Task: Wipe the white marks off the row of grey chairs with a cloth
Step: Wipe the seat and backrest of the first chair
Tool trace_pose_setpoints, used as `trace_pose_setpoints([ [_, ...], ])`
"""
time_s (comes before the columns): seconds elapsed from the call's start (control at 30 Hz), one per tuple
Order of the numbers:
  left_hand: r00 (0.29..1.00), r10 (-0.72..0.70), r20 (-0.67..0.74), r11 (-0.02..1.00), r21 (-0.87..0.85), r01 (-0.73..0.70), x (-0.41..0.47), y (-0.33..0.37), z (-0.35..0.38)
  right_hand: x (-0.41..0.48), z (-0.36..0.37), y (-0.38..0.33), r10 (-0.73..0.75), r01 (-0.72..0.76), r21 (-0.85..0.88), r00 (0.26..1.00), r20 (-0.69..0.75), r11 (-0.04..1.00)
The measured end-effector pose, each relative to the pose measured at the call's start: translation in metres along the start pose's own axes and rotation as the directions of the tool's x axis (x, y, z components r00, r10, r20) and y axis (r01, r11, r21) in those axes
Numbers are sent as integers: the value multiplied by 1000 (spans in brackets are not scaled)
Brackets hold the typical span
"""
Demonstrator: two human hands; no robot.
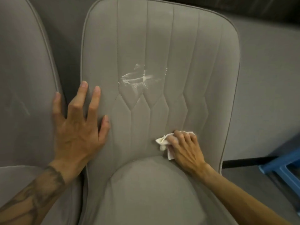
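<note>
Crumpled under the right hand (pixel 183 143), the cloth (pixel 162 141) presses low on the backrest (pixel 203 70) — white marks (pixel 138 77) at its middle remain unwiped; left hand (pixel 78 127) rests spread at its left edge.

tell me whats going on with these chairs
A person is cleaning a grey chair. Their right hand grips a crumpled white cloth low on the backrest, just above the seat. Their left hand rests flat on the backrest's left edge. The white marks sit higher up, mid-backrest, not yet wiped off.
</note>
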State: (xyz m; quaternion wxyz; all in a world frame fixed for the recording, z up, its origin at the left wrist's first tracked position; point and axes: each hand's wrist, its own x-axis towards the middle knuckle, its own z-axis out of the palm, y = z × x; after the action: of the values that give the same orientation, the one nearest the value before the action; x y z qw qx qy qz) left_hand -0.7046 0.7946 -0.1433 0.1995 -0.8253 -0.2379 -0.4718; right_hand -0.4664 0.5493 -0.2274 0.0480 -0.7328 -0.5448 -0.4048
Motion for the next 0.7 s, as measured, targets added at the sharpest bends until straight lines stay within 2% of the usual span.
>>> trace_pose_setpoints([
  [0.03, 1000, -3, 0, 1000, -4, 3, 0, 1, -1, 6, 0, 10, -18, 18, -4, 1000, -9, 1000],
  [0.1, 1000, -2, -2, 1000, 5, 2, 0, 0, -1, 38, 0, 29, 124, -126, -4, 982, -141, 992],
  [0.17, 1000, 2, 0, 1000, 14, -2, -1, -1, 1, 63, 2, 33, 355, -354, 53, 897, -263, 934],
  [0.23, 1000, -4, -3, 1000, 9, 4, -1, 0, 2, 54, 13, 9, 466, -456, 107, 833, -298, 884],
  [0.27, 1000, -5, -5, 1000, 13, 5, -1, -1, 2, 41, 19, -9, 455, -439, 122, 851, -262, 890],
  [0.3, 1000, -5, -2, 1000, 18, 5, -2, 0, 2, 24, 23, -23, 385, -370, 111, 900, -204, 923],
  [0.37, 1000, 1, 3, 1000, 21, -1, -1, -1, 2, 0, 23, -29, 107, -104, 34, 989, -100, 994],
  [0.4, 1000, 1, 5, 1000, 23, -2, -1, 0, 2, 1, 17, -17, -27, 27, -3, 998, -62, 1000],
  [0.43, 1000, 1, 7, 1000, 26, -1, -1, 0, 1, 13, 9, -3, -91, 91, -8, 994, -66, 996],
  [0.47, 1000, 0, 9, 1000, 26, 0, -1, 1, 1, 33, 1, 11, -71, 72, 6, 991, -118, 997],
  [0.5, 1000, -1, 9, 1000, 25, 0, 0, 0, 1, 57, -7, 23, 39, -33, 29, 978, -206, 999],
  [0.53, 1000, 0, 8, 1000, 26, 0, 0, 0, 2, 84, -14, 33, 213, -204, 61, 928, -304, 977],
  [0.6, 1000, -5, 11, 1000, 28, 5, -1, 0, 2, 128, -23, 36, 533, -509, 183, 722, -443, 841],
  [0.63, 1000, -8, 12, 1000, 26, 8, -1, 0, 2, 136, -20, 25, 604, -569, 233, 644, -469, 788],
  [0.67, 1000, -10, 11, 1000, 23, 10, -1, 0, 1, 135, -16, 9, 621, -573, 257, 641, -451, 778],
  [0.7, 1000, -10, 9, 1000, 25, 10, -1, 0, 1, 125, -10, -8, 574, -511, 261, 713, -404, 819],
])
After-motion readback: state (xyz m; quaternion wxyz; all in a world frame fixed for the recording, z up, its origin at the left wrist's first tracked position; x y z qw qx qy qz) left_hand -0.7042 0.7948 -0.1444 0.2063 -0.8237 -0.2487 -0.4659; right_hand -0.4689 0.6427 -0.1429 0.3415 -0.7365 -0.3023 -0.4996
